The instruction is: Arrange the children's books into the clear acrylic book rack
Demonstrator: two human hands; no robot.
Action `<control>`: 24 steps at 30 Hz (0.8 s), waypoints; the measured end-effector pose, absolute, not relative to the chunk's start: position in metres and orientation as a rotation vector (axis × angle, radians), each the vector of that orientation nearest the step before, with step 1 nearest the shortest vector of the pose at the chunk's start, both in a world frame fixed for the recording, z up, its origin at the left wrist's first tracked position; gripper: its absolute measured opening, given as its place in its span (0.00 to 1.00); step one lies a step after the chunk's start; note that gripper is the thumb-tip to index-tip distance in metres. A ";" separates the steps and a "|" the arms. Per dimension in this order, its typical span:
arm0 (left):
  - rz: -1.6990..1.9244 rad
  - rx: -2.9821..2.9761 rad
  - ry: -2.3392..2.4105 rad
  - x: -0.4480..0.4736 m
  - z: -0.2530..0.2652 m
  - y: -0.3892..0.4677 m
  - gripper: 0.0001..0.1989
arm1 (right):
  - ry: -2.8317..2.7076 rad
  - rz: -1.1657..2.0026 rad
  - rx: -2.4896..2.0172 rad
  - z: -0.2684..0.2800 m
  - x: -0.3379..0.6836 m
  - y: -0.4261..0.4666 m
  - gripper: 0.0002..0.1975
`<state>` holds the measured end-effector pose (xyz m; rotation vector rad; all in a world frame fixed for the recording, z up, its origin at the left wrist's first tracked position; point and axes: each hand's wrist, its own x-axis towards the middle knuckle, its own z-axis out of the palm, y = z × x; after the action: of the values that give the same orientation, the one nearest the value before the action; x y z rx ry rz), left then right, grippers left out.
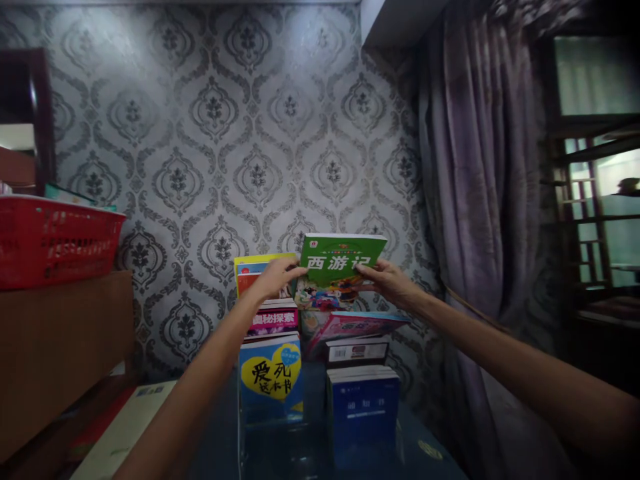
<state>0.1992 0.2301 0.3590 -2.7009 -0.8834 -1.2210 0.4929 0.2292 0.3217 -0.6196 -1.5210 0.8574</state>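
A green book [345, 252] with white Chinese characters and a colourful picture on its cover is held up, tilted, above the right-hand row of books. My right hand [393, 283] grips its right edge, thumb on the cover. At the left edge of the same book, my left hand [280, 277] pinches, its fingertips partly hidden. Under the green book leans a pink book [363, 325]. In front of that stand a dark book with a barcode label [357, 351] and several blue books [364, 403]. The left row holds a blue book with a yellow heart [271, 377] and a magenta book [274, 321].
Yellow and red books [265, 259] stand at the back of the left row. Both rows sit on a dark blue surface [425, 427]. To the left, a red plastic basket [60, 243] rests on a cardboard box [65, 347]. A curtain [480, 200] hangs at right.
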 end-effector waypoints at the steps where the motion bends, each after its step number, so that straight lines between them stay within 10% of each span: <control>1: -1.226 -2.690 -0.868 0.189 0.363 0.230 0.15 | -1.505 0.839 -0.602 0.323 0.492 0.228 0.20; 24: -0.509 -2.283 -1.317 0.111 0.370 0.251 0.11 | -1.248 0.785 -0.606 0.329 0.482 0.227 0.14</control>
<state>0.1115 0.2510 0.3696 -2.2830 -1.3171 -0.5090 0.4824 0.2266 0.3286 -0.6057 -1.2477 0.7852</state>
